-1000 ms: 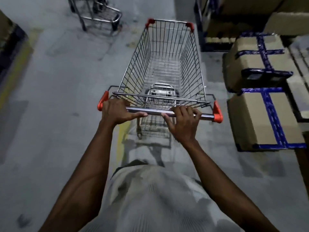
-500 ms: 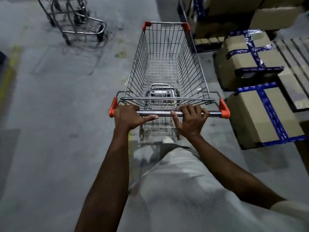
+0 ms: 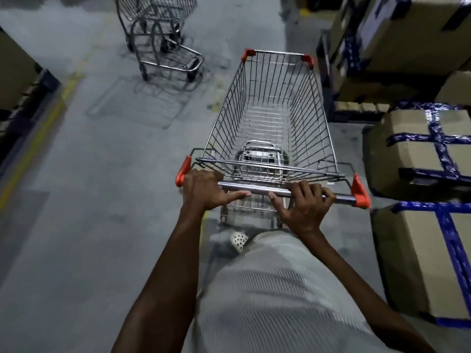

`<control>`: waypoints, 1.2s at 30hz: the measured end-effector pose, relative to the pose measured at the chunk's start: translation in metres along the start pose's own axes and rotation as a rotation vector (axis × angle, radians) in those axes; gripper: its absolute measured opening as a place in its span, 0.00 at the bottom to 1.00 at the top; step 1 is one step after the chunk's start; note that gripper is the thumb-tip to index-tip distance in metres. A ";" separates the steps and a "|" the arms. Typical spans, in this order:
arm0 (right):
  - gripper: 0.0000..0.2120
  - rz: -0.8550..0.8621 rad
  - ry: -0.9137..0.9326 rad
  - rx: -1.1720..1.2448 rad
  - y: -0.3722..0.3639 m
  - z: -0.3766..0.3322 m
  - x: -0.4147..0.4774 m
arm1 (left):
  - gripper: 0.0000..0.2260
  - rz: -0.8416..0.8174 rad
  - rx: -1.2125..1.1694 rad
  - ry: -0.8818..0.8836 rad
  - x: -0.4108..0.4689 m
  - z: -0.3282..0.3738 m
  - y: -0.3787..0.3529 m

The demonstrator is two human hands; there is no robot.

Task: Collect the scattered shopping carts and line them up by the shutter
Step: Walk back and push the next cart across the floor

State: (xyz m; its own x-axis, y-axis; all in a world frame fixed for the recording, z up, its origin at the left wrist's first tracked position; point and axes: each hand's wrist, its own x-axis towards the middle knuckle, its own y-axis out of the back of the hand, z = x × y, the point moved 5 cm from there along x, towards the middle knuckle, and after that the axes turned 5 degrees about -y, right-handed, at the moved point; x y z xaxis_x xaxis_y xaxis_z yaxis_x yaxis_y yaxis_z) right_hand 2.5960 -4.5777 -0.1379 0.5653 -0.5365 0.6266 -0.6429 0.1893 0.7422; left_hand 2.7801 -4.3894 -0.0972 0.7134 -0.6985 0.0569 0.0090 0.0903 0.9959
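Note:
An empty wire shopping cart (image 3: 272,115) with orange corner caps stands straight ahead of me on the grey floor. Its steel handle bar (image 3: 265,191) runs between two orange end caps. My left hand (image 3: 204,189) grips the bar near its left end. My right hand (image 3: 304,205) grips the bar right of the middle. Further ahead at the upper left stand other wire carts (image 3: 158,34), apart from mine. No shutter is in view.
Cardboard boxes bound with blue tape (image 3: 420,154) are stacked close along the cart's right side, with more boxes (image 3: 397,39) behind. A yellow floor line (image 3: 38,138) and dark pallets (image 3: 23,98) lie at the left. Open floor lies between.
The cart and I have rolled forward. The carts at the upper left are nearer and more central. The boxes on the right have slid closer. Both hands keep their grip on the bar.

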 end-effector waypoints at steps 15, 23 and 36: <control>0.31 -0.066 0.115 0.226 -0.089 0.007 0.128 | 0.42 -0.028 0.004 0.290 0.071 -0.005 -0.004; 0.31 -0.133 0.182 0.326 -0.119 -0.030 0.153 | 0.43 -0.043 0.027 0.419 0.066 -0.034 0.005; 0.32 -0.226 0.480 0.433 -0.133 -0.138 0.115 | 0.39 0.071 0.022 0.667 -0.025 -0.111 0.017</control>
State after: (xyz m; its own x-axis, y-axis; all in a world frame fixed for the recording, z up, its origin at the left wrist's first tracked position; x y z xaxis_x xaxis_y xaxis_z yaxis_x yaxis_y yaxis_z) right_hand 2.8182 -4.5507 -0.1319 0.8123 -0.0814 0.5775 -0.5743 -0.2840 0.7678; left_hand 2.8406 -4.2916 -0.0896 0.9921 -0.1019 0.0733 -0.0630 0.1008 0.9929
